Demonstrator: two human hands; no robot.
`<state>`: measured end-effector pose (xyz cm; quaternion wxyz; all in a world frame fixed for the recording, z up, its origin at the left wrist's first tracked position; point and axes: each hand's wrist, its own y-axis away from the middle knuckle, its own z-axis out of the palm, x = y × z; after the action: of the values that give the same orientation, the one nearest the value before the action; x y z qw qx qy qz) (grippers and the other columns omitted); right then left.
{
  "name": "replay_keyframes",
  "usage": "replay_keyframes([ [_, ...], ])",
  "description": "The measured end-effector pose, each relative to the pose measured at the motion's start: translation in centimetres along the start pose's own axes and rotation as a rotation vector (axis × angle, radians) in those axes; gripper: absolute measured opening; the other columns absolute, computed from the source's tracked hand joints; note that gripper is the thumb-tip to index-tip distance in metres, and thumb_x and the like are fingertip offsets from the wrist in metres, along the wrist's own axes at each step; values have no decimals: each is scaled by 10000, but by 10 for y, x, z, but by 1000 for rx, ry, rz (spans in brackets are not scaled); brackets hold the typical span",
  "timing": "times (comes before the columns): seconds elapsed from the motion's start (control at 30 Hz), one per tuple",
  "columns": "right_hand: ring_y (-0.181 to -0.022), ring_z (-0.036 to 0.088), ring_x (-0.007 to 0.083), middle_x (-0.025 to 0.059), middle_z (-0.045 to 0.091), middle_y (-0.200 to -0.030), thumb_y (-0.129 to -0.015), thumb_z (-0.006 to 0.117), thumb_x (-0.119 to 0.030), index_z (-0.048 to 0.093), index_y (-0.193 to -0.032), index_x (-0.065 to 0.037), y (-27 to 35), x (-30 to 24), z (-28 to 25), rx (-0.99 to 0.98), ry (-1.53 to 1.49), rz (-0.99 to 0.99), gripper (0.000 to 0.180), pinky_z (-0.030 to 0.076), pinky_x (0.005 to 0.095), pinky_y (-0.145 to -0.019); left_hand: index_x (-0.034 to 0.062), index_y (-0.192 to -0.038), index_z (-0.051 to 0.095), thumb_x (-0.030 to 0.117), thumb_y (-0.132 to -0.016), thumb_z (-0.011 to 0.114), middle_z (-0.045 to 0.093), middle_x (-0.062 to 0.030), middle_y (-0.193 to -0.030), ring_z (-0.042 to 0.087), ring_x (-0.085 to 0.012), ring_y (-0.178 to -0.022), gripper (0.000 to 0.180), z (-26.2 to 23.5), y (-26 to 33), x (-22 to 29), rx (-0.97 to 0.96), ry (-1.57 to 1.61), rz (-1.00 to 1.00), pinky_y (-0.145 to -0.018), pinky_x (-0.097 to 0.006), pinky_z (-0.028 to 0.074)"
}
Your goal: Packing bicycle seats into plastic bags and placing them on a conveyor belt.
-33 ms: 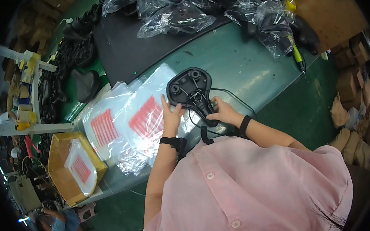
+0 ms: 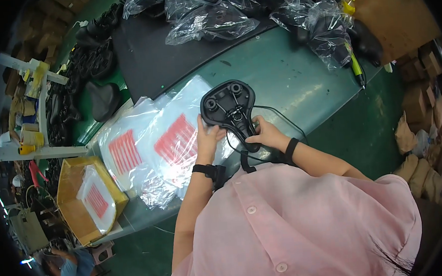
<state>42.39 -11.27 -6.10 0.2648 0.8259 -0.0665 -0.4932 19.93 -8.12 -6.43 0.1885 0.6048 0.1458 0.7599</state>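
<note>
A black bicycle saddle [image 2: 224,112] is held underside up before me, its wide end pointing away and its narrow nose toward my chest. Rails, two round coil-like parts and ribbed plastic show on that underside. My left hand [image 2: 207,139] supports the saddle's left edge, thumb near the nose and one finger stretched along the side. At the nose, my right hand [image 2: 268,133] grips with thumb and fingers closed on it. Beneath the left hand and to its left lie clear plastic bags [image 2: 172,141] with red printed patches. A dark cord [image 2: 286,117] loops around behind the right hand.
Bagged saddles [image 2: 213,23] crowd the far side on a black mat [image 2: 148,56]. A yellow-green pen-shaped tool [image 2: 357,69] hangs at the table's right edge. To the left stand a yellow box [image 2: 74,199] holding bags and a loose saddle [image 2: 103,100]. Another person [image 2: 77,267] sits lower left.
</note>
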Motion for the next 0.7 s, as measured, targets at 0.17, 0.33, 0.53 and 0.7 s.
replay_keyframes([
  [0.17, -917, 595, 362, 241, 582, -992, -548, 844, -307, 451, -1100, 71, -16, -3, 26, 172, 105, -175, 776, 476, 394, -811, 58, -1450, 214, 158, -866, 589, 477, -233, -1291, 567, -326, -1064, 701, -22, 16, -11, 207, -624, 218, -871, -414, 481],
  [0.33, -887, 602, 382, 268, 579, -964, -526, 829, -293, 450, -1020, 99, -20, -9, 29, 184, 164, -50, 736, 489, 405, -785, 12, -1409, 270, 289, -773, 671, 321, -299, -1392, 298, -455, -1275, 801, -137, 49, -34, 769, -1400, 261, -1083, -487, 215],
  [0.53, -797, 626, 207, 127, 610, -950, -732, 733, -207, 502, -1087, 17, -10, -32, 8, -246, -870, 128, 479, 526, 318, -646, -9, -1386, 260, 280, -686, 760, 378, -289, -1337, 360, -447, -1237, 907, -185, 64, -9, 1082, -960, -5, -1035, -505, 291],
  [0.7, -684, 633, 195, 79, 618, -831, -801, 662, -200, 508, -1095, -13, 6, -53, -34, -195, -821, 132, 380, 520, 302, -594, -26, -1278, 412, 185, -646, 775, 528, -266, -1180, 535, -389, -1078, 759, -193, 44, 1, 963, -809, 1, -891, -440, 439],
])
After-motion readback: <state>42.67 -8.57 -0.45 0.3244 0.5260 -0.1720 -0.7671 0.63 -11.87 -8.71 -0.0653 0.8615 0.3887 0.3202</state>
